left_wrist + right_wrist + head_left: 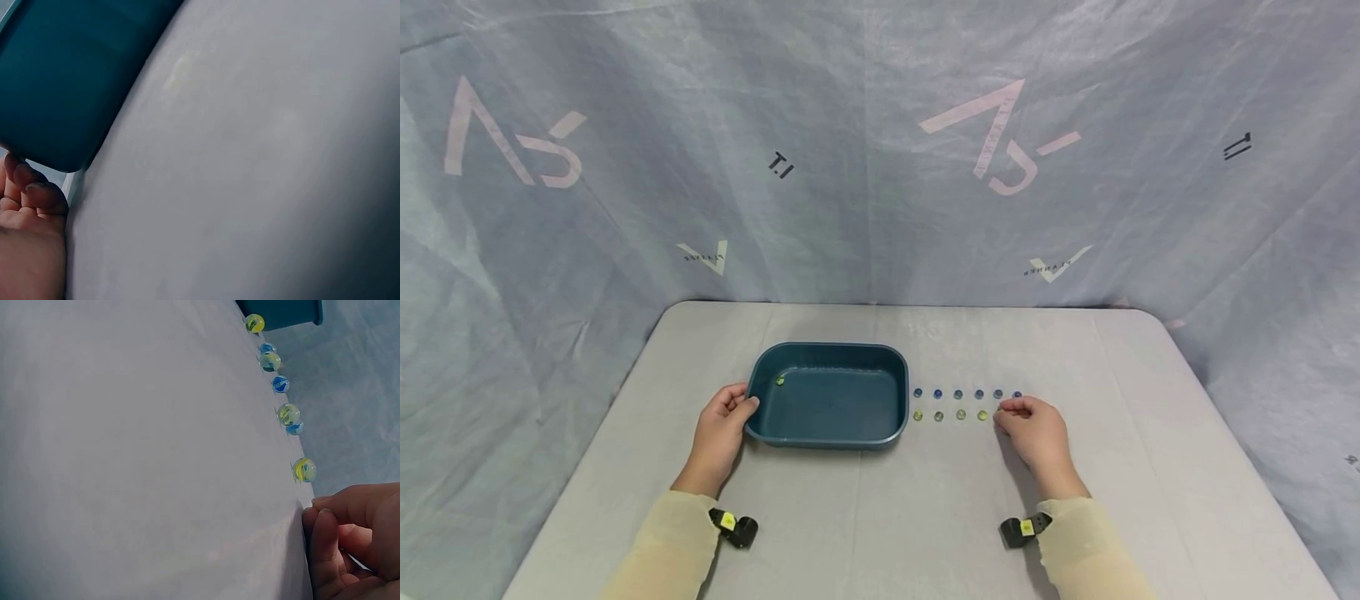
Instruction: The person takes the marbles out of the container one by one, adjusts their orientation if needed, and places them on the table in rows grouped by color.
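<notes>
A dark teal plastic tray (827, 442) stands on the table, with one yellow-green marble (780, 380) inside near its far left corner. At its left end, my left hand (718, 433) grips the rim, thumb on top and fingers curled outside. Right of the tray, glass marbles lie in two rows: blue marbles (958, 394) behind and yellow-green marbles (961, 415) in front. My right hand (1036, 429) is at the right end of the front row, thumb and fingertips pinching a marble mostly hidden by them. Beside the fingertips in the right wrist view sits a yellow-swirled marble (304, 470).
A pale cloth covers the table (850, 517). Grey-blue printed fabric (865, 167) hangs behind it and at both sides. The rightmost blue marble (1017, 395) lies close behind my right fingers.
</notes>
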`<state>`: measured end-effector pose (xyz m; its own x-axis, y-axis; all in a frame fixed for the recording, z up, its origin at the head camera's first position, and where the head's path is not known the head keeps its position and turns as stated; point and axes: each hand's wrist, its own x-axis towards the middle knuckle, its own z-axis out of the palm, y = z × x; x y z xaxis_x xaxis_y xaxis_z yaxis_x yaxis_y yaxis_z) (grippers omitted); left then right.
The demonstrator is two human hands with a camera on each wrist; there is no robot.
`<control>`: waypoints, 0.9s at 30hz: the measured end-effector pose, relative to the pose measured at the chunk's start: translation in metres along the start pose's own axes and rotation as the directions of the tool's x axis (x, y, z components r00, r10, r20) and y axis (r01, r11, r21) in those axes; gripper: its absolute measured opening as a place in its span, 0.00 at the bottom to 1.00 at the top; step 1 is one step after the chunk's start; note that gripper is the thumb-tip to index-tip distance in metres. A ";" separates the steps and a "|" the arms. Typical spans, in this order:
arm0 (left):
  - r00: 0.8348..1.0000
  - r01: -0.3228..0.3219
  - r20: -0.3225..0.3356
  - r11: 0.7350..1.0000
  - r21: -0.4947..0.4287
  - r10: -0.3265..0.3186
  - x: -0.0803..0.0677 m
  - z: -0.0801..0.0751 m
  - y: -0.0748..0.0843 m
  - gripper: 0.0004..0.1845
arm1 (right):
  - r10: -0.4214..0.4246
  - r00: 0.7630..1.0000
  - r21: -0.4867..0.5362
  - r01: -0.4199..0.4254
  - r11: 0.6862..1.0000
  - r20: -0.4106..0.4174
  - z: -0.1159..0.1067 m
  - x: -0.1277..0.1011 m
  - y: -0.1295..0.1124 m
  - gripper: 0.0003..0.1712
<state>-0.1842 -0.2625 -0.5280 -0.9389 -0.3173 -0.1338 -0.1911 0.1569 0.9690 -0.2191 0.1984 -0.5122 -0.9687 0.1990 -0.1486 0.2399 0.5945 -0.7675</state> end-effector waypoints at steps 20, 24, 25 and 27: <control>1.000 -0.003 -0.001 1.000 0.012 0.003 0.001 0.000 0.001 0.19 | 0.007 0.999 0.042 -0.009 0.999 0.037 -0.002 0.002 0.007 0.15; 1.000 -0.003 -0.002 1.000 0.020 0.003 0.001 0.000 0.002 0.20 | 0.013 1.000 0.098 -0.016 0.995 0.028 -0.003 0.002 0.009 0.16; 1.000 -0.002 -0.005 1.000 0.022 0.002 0.001 -0.001 0.001 0.20 | 0.017 1.000 0.113 -0.020 0.993 0.027 -0.003 0.002 0.010 0.16; 1.000 0.004 -0.004 1.000 0.024 -0.004 0.000 -0.001 0.001 0.19 | 0.033 0.999 0.140 -0.036 0.990 0.020 -0.003 0.001 0.012 0.16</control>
<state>-0.1841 -0.2631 -0.5273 -0.9369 -0.3220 -0.1363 -0.2013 0.1782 0.9632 -0.2171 0.2077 -0.5198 -0.9612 0.2034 -0.1862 0.2629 0.4724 -0.8412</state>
